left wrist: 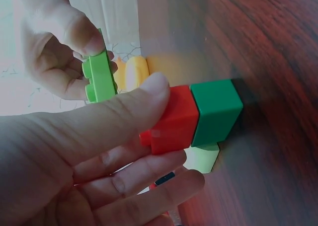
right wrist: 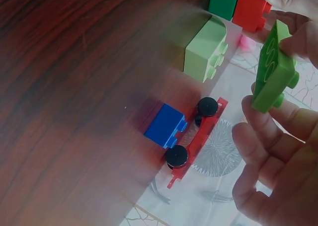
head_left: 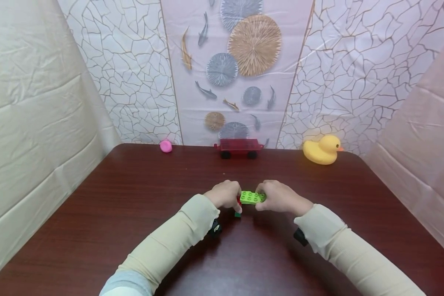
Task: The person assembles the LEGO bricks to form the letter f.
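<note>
My left hand (head_left: 225, 194) pinches a red toy building brick (left wrist: 175, 119) between thumb and fingers. Under the red brick is a dark green brick (left wrist: 217, 112), joined to it and close to the tabletop. A flat lime-green brick (head_left: 248, 197) with studs on top is pinched at one end by my right hand (head_left: 279, 196). In the right wrist view the lime brick is held above table height, beside the red and dark green stack. Beyond the hands, a pale green brick (right wrist: 204, 52) and a blue brick (right wrist: 166, 126) stand on the table, hidden in the head view.
Along the far edge of the dark wooden table (head_left: 151, 246) stand a small pink object (head_left: 165, 146), a red toy wagon (head_left: 239, 145) with black wheels, and a yellow rubber duck (head_left: 321, 150). Patterned cloth (head_left: 140, 74) hangs behind, with plain cloth at both sides.
</note>
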`<state>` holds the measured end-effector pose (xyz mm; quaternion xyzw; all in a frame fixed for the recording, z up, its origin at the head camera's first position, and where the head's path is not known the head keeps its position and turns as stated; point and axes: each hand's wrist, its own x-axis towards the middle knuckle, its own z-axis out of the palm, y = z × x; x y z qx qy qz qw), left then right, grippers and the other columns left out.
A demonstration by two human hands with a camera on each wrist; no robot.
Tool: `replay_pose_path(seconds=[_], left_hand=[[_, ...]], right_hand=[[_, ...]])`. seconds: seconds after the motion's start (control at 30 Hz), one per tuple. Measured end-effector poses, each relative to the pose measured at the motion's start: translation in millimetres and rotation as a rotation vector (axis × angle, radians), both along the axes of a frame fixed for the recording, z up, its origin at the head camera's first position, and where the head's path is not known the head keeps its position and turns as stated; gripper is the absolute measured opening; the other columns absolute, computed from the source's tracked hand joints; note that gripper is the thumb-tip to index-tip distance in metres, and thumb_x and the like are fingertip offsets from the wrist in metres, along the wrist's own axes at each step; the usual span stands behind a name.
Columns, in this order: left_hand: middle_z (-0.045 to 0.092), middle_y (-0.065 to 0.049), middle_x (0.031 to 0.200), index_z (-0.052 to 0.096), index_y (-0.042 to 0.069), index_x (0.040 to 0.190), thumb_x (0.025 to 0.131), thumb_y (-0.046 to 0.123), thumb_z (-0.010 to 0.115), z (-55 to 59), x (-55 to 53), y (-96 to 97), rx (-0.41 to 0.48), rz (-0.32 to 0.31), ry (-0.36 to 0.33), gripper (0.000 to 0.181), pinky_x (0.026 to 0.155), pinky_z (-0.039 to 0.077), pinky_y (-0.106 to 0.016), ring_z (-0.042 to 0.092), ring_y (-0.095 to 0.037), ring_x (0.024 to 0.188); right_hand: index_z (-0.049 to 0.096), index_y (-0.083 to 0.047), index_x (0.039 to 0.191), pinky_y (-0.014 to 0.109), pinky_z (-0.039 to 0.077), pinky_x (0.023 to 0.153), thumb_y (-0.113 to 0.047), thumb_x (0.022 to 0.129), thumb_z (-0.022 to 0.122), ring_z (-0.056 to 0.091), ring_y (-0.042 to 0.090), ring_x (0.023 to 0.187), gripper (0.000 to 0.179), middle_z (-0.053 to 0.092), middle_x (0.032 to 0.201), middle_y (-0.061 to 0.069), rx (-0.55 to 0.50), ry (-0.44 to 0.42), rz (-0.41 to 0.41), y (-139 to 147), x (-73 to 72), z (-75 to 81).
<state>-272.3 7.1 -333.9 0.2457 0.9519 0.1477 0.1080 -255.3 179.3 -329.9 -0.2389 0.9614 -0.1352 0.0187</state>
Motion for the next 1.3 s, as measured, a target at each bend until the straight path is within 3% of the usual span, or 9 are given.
replay_pose_path(seconds=[0.5, 0.8, 1.3], left_hand=[[0.042, 0.004, 0.051, 0.057, 0.013, 0.061, 0.062, 0.027, 0.078, -1.4, -0.3, -2.5, 0.005, -0.026, 0.025, 0.026, 0.045, 0.029, -0.024, 0.036, -0.01, 0.05], [0.052, 0.005, 0.063, 0.059, 0.015, 0.074, 0.062, 0.028, 0.078, -4.1, 1.2, -0.7, -0.037, -0.054, 0.048, 0.026, 0.05, 0.036, -0.027, 0.046, -0.011, 0.057], [0.051, 0.004, 0.063, 0.057, 0.017, 0.07, 0.062, 0.029, 0.079, -4.9, 2.7, 3.6, -0.093, -0.067, 0.056, 0.026, 0.049, 0.036, -0.027, 0.044, -0.011, 0.056]], right_hand=[[0.062, -0.006, 0.093, 0.027, 0.039, 0.061, -0.023, 0.068, 0.066, 0.045, 0.013, 0.068, 0.03, 0.05, 0.076, -0.003, -0.017, 0.013, 0.075, 2.3, 2.7, -1.4], [0.062, -0.006, 0.093, 0.027, 0.038, 0.058, -0.022, 0.068, 0.066, 0.044, 0.013, 0.066, 0.03, 0.047, 0.075, -0.003, -0.01, 0.032, 0.096, -1.9, 3.7, -4.1], [0.061, -0.008, 0.09, 0.025, 0.037, 0.052, -0.023, 0.066, 0.066, 0.043, 0.012, 0.063, 0.028, 0.046, 0.073, -0.003, -0.003, 0.031, 0.142, -14.9, 2.0, -9.3]])
